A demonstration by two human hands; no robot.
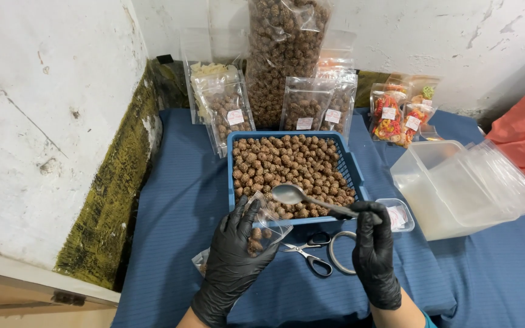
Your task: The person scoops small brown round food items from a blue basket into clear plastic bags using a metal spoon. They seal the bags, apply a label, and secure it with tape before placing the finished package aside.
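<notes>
Over the blue-covered table (177, 212), the left hand (233, 255) is closed around a small clear pouch (264, 228) holding a few brown coated balls, just in front of the blue basket (353, 167) of the same. The right hand (373, 252) grips a metal spoon (293, 194), bowl empty above the basket's near edge. Risk noted: the pouch mouth is narrow and limp; an off-centre tip could drop balls onto the scissors (311, 258) below.

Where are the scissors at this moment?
In the head view, the scissors lie on the blue cloth just below the blue basket, between the left hand and right hand.
</notes>
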